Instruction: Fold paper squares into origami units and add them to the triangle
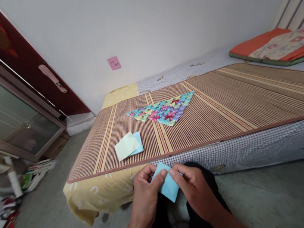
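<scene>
Head view, left hand (145,194), right hand (193,189), fingers (161,173) clamped on blue paper (169,188)

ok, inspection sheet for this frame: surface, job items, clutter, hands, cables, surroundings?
Surface: striped bamboo mat on a bed.
Job's things: light-blue folded paper sheet held before the mat's near edge; pale-green and blue paper squares stacked on the mat; multicoloured triangular folded-paper panel farther back.
Clutter: blurred pile of books and papers on the floor, left.
Grippers: left hand and right hand both pinch the sheet.
Cables: nothing seen.
Surroundings: white wall with pink sticky note; orange cushion; glass-fronted cabinet.
</scene>
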`<state>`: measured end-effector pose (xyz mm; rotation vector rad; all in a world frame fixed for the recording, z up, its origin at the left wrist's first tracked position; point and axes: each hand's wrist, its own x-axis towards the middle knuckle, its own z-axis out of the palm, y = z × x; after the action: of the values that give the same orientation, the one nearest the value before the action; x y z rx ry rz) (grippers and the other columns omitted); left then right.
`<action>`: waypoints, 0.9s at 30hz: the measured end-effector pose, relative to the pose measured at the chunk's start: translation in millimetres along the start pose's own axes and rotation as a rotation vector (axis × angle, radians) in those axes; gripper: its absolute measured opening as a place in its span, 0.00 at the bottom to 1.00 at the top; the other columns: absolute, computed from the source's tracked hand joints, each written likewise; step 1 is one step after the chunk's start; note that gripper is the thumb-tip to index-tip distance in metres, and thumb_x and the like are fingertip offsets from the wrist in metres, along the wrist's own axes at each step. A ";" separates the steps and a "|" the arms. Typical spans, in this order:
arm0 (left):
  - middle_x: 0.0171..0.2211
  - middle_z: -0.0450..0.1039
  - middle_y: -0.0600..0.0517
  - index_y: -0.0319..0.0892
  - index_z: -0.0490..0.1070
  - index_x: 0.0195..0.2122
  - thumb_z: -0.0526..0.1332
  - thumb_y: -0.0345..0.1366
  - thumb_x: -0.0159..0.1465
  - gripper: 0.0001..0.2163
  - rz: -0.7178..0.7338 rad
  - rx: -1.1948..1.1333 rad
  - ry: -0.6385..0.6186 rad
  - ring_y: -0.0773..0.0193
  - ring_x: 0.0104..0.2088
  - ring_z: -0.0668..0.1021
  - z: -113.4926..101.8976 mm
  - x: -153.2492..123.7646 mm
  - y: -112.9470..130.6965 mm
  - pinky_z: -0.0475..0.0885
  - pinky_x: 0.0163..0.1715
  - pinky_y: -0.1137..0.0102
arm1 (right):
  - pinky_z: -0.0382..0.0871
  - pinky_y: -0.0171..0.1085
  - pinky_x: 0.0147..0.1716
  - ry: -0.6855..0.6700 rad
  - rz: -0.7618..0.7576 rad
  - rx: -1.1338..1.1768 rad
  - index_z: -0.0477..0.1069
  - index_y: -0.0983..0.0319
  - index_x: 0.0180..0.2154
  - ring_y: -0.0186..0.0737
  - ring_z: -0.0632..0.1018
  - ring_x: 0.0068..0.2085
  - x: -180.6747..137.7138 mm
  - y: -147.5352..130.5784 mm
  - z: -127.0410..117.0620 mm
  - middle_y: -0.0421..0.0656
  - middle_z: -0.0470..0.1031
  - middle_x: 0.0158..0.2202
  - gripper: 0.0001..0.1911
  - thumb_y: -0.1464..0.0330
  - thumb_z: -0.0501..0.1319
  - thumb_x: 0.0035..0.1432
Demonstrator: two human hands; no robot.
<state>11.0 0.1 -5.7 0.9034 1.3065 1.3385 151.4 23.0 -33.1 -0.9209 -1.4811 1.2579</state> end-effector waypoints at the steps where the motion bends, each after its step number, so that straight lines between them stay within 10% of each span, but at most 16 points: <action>1: 0.22 0.71 0.55 0.39 0.72 0.25 0.75 0.43 0.54 0.16 -0.005 -0.013 -0.008 0.71 0.22 0.68 0.4 -0.3 -0.5 0.66 0.24 0.75 | 0.54 0.36 0.24 0.010 0.000 0.006 0.54 0.58 0.23 0.34 0.59 0.25 -0.4 0.6 -0.4 0.35 0.53 0.22 0.24 0.55 0.54 0.69; 20: 0.21 0.71 0.56 0.40 0.71 0.24 0.74 0.44 0.55 0.16 0.015 -0.047 0.018 0.70 0.21 0.68 4.7 -8.0 0.7 0.65 0.24 0.74 | 0.56 0.34 0.24 -0.074 0.018 0.068 0.56 0.59 0.22 0.34 0.59 0.25 -0.7 -3.0 -4.8 0.35 0.54 0.22 0.25 0.53 0.59 0.65; 27: 0.21 0.69 0.57 0.40 0.72 0.26 0.74 0.43 0.56 0.15 0.042 -0.075 0.089 0.72 0.21 0.67 -7.9 1.1 -3.3 0.64 0.22 0.76 | 0.61 0.34 0.26 -0.224 0.085 0.053 0.69 0.61 0.23 0.35 0.69 0.25 -7.4 6.4 -13.3 0.39 0.70 0.21 0.19 0.57 0.64 0.62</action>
<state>3.7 -0.9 -10.1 0.8317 1.3019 1.4655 166.0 20.7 -40.5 -0.8366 -1.5866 1.4958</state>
